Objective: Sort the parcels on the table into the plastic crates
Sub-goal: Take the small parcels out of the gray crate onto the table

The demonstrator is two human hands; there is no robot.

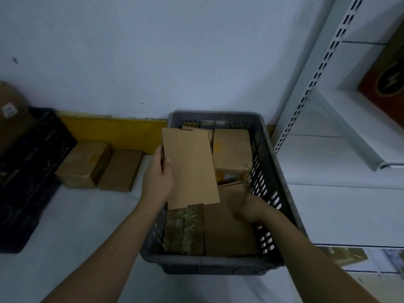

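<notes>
Lower centre: grey crate (277, 171), nearly full. Right hand (247, 209), blurred inside it among the parcels; its grip cannot be told. Left hand (160, 171) pinches the flat box (190, 167) by its edge, above the crate. Lay it level on the parcels. Mid-left: two parcels (98, 166) remain.

Flat brown cardboard parcel (191, 167) tilted above grey slotted crate (271, 171) of stacked parcels (231, 149).

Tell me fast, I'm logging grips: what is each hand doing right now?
Left hand: grips the flat brown cardboard parcel by its left edge, over the grey plastic crate.
Right hand: inside the crate, blurred; cannot tell.
</notes>
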